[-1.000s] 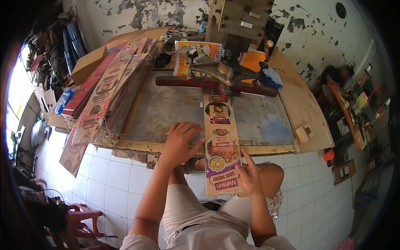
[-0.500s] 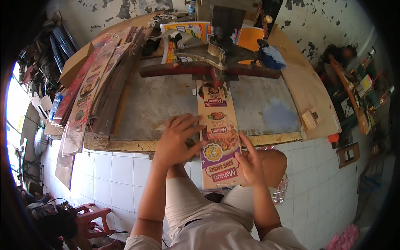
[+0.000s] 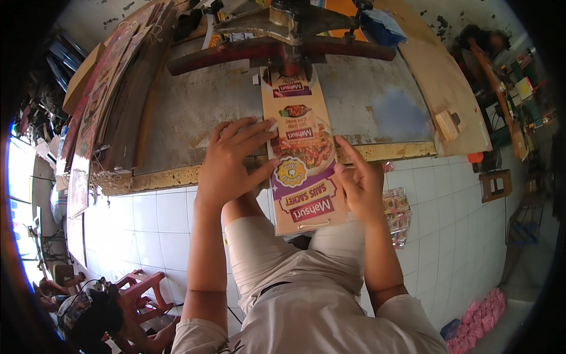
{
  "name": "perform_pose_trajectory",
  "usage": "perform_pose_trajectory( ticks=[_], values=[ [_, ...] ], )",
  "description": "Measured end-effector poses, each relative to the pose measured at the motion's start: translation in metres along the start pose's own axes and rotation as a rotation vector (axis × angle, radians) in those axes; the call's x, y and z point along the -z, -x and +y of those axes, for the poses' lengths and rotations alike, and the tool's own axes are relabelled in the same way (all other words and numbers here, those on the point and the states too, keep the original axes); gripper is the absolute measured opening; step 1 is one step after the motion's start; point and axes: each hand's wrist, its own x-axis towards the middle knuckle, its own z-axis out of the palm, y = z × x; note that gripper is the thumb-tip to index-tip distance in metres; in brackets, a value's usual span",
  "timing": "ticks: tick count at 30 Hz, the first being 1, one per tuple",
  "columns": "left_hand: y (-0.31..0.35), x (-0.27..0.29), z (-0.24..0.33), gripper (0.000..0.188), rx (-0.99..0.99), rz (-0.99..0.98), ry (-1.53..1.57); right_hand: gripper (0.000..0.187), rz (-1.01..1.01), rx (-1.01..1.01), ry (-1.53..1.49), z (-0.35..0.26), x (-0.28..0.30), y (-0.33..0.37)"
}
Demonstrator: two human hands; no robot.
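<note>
A long printed cardboard strip [image 3: 298, 162] lies lengthwise before me, tan and purple with food pictures. Its far end reaches under the centre of a dark metal press [image 3: 289, 26] with a reddish crossbar. The near end, with a thin cord loop [image 3: 314, 224], overhangs the worktable above my lap. My left hand [image 3: 233, 156] is open on the left, fingers spread over the tabletop and strip edge, thumb at the strip's side. My right hand [image 3: 361, 183] grips the right edge near the thumb, index finger stretched along it; its other fingers are partly hidden.
The metal-topped worktable [image 3: 188, 112] has a worn yellowish front edge. Long printed strips [image 3: 97, 112] are stacked at its left. A small wooden block [image 3: 449, 125] sits on the board at right. On the floor are a red stool [image 3: 144, 289] and a pink heap [image 3: 477, 318]. A person [image 3: 480, 41] is far right.
The view has tilted, so the worktable, press and strip appear higher in the picture. Both hands keep nearly the same places beside the strip, and its far end is still under the press.
</note>
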Motion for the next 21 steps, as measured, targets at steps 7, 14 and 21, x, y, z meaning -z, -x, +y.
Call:
perform_pose_trajectory(
  ticks=[7,14,21],
  values=[
    [-0.001,-0.002,0.001,0.051,0.007,-0.014,-0.005,0.043,0.244,0.655,0.717,-0.006,0.027,-0.053],
    [0.000,-0.003,0.001,0.055,0.018,-0.001,-0.021,0.043,0.002,0.499,0.679,0.008,0.018,-0.081],
    [-0.001,-0.005,-0.001,0.061,0.056,-0.019,-0.066,0.042,0.007,0.487,0.692,0.009,0.013,-0.081]
  ],
)
